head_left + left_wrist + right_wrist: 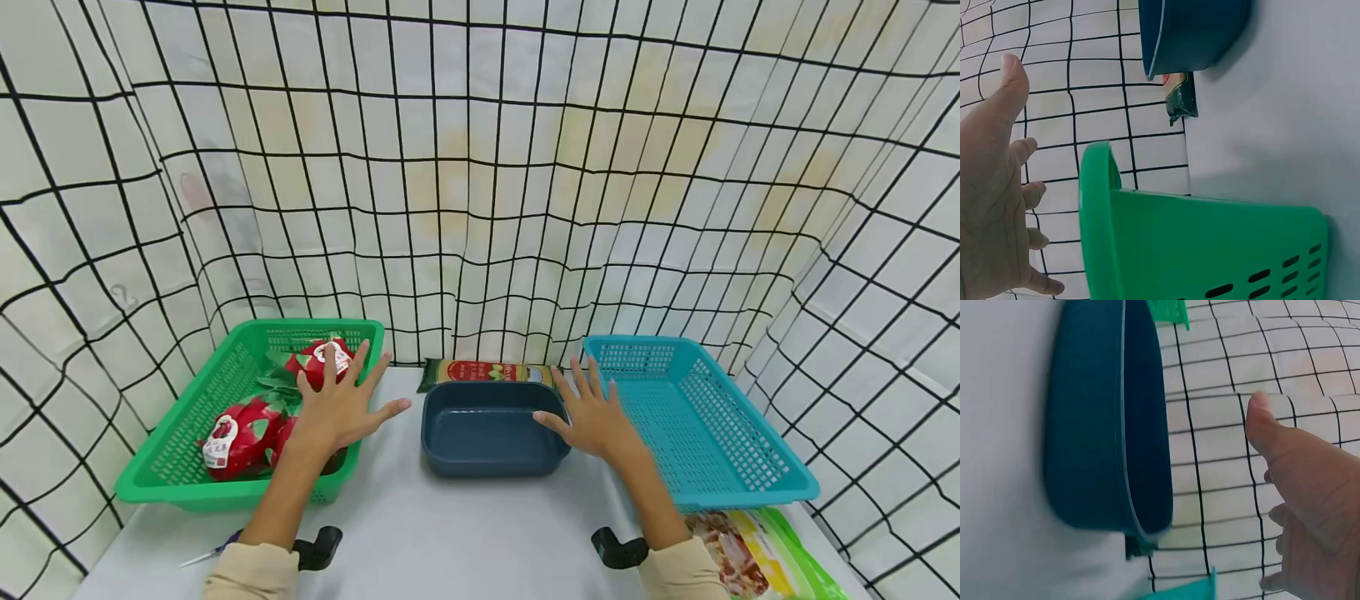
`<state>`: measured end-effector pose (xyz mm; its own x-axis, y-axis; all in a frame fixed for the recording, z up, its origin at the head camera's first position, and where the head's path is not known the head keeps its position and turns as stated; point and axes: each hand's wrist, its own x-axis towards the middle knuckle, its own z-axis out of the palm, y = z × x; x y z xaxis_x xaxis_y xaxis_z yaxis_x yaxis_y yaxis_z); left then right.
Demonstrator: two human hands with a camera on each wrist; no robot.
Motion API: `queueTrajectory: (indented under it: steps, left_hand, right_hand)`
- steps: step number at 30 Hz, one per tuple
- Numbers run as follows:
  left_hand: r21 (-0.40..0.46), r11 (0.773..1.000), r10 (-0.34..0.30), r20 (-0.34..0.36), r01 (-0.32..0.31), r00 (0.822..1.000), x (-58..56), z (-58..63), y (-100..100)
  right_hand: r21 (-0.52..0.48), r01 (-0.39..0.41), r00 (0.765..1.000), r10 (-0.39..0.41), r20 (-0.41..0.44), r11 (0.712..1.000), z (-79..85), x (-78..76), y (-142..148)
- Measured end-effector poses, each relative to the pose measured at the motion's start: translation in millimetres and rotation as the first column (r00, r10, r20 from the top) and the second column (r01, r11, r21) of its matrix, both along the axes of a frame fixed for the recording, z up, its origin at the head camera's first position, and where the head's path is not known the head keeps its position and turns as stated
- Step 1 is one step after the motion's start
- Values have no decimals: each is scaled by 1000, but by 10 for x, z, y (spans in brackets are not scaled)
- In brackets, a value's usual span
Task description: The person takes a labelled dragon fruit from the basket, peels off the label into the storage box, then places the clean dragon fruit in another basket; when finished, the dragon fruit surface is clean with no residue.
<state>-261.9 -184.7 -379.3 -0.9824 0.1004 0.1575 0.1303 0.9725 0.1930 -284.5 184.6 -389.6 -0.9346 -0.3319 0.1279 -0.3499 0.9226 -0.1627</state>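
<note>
My left hand (333,412) is spread above the inner side of a green basket (142,483), holding nothing. In that basket lie several red dragon fruits (238,437) with green tips and white labels. My right hand (596,417) hovers with fingers spread between a dark blue bin (495,468) and a turquoise basket (750,500). Both wrist views show the left hand (991,206) and the right hand (1310,506) with thumbs out, apart from the containers. The inside of the blue bin shows no contents in the head view.
A long packet with a red and gold label (487,372) lies behind the blue bin. Scissors (213,550) are partly hidden by the left forearm. A green and yellow food bag (772,554) lies at front right. Black netting (468,212) over white cloth surrounds the table.
</note>
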Motion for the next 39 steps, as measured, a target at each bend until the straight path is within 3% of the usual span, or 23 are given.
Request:
queueTrajectory:
  steps: [4, 7, 11, 15, 17, 21, 24, 26, 31, 36, 39]
  left_hand:
    - [49, 999, 5, 11, -6, 1000, 6, 37, -48]
    - [89, 996, 20, 20, -21, 1000, 6, 78, -115]
    - [155, 988, 16, 20, -19, 1000, 20, 170, -275]
    - [235, 971, -45, 29, 37, 999, 6, 235, -539]
    - [274, 961, -66, 57, 48, 996, 6, 246, -700]
    - [359, 933, -56, 182, -13, 982, 36, 245, -1012]
    - [417, 907, -52, 253, -61, 966, 51, 231, -1214]
    - [459, 886, -65, 274, -71, 960, 58, 223, -1323]
    - [536, 838, -95, 331, -104, 939, 56, 201, -1536]
    - [535, 827, -86, 422, -172, 902, 19, 149, -1676]
    - [528, 820, -77, 481, -219, 874, -9, 123, -1734]
  right_hand:
    - [-151, -48, 999, 47, -9, 987, -56, 20, -173]
    - [-300, -98, 995, 88, -45, 949, -102, 49, -342]
    - [-546, -172, 982, 186, -30, 820, -146, 111, -615]
    - [-721, -164, 945, 316, 80, 674, -195, 189, -940]
    - [-780, -113, 912, 375, 164, 615, -225, 234, -1118]
    - [-858, 66, 819, 464, 338, 509, -268, 344, -1467]
    - [-872, 193, 748, 507, 428, 451, -301, 399, -1682]
    - [-867, 255, 716, 519, 468, 429, -320, 419, -1800]
    - [-847, 368, 673, 519, 527, 383, -349, 437, -2045]
    - [-830, 458, 635, 537, 556, 318, -383, 425, -2216]
    - [-820, 488, 624, 537, 567, 299, -400, 423, -2294]
